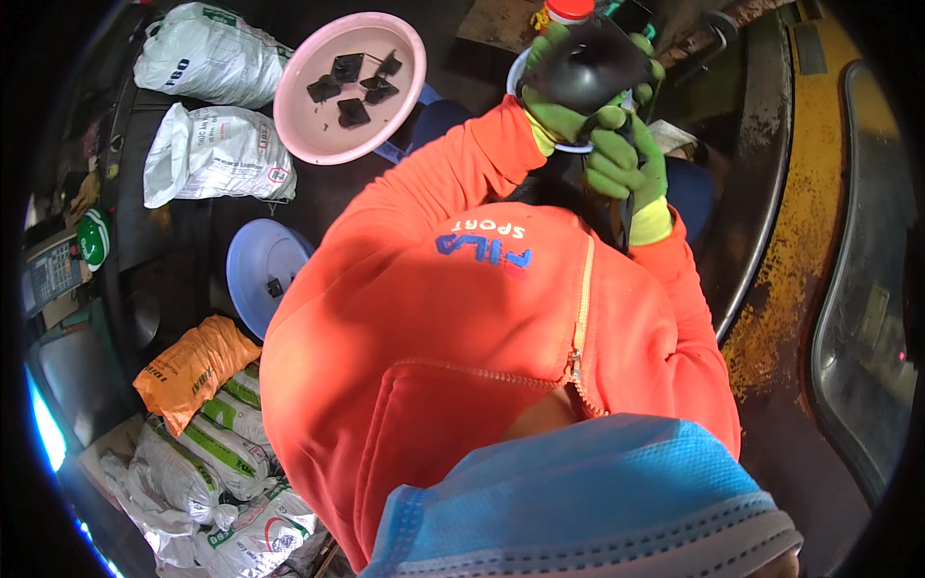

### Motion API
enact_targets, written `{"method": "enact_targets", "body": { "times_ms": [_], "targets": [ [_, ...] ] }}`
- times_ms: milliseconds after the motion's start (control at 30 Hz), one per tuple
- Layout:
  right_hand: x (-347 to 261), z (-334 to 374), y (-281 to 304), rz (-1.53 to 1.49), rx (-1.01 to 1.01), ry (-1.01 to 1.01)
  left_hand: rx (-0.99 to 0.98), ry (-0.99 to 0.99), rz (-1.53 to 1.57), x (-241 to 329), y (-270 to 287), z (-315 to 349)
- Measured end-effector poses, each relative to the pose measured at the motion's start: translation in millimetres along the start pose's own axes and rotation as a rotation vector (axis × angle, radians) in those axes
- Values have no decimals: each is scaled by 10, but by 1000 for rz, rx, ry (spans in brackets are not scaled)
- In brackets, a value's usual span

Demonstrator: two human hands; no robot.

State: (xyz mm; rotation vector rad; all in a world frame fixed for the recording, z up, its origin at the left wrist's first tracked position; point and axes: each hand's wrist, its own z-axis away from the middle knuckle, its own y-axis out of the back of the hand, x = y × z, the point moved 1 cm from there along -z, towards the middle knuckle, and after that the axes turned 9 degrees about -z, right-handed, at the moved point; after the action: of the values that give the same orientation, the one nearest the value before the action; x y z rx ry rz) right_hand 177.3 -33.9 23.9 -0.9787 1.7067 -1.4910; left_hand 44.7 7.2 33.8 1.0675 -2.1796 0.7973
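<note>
A glossy black piece with a rounded face [590,65] is held up at the upper right, over a light-blue basin rim [516,71]. My left hand [553,114], in a green glove, wraps round its edge. Close below the piece is my right hand [624,166], also gloved in green. Its fingers are curled closed, with the thumb side near the black piece. A thin dark strip [626,222] shows below that fist; whether it is part of a held tool I cannot tell.
Left of my arms stands a pink basin [289,123] with several black moulded pieces [348,67]. A blue basin [252,252] sits lower left, near white sacks [217,159] and an orange sack [198,368]. A red-lidded container [568,10] is behind my hands; a rusty yellow machine [795,250] stands right.
</note>
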Motion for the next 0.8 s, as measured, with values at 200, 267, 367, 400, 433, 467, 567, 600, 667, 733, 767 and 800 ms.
{"method": "enact_targets", "body": {
  "times_ms": [200,267,367,400,433,467,567,600,667,733,767,800],
  "targets": [
    [-135,51,-212,316,490,467,381,252,-282,-131,180,119],
    [-149,18,-231,620,548,534,384,469,-24,-157,206,127],
    [-225,27,-226,1098,741,651,194,366,-638,-51,178,195],
    [-267,53,-214,1021,751,682,127,264,-750,-13,192,178],
    [-322,89,-208,950,689,678,103,343,-643,42,191,241],
    [-369,135,-195,892,644,634,116,219,-490,72,235,205],
    [-422,188,-86,722,491,500,212,439,78,52,232,233],
    [-417,163,-11,767,569,495,240,543,294,3,214,242],
    [-435,105,76,901,618,372,468,710,686,-87,131,344],
    [-477,95,93,1450,832,643,473,597,525,-153,140,390],
    [-472,97,86,1726,880,743,503,611,552,-172,163,432],
    [-523,117,59,1721,960,738,445,588,622,-189,195,448]
  ]
}}
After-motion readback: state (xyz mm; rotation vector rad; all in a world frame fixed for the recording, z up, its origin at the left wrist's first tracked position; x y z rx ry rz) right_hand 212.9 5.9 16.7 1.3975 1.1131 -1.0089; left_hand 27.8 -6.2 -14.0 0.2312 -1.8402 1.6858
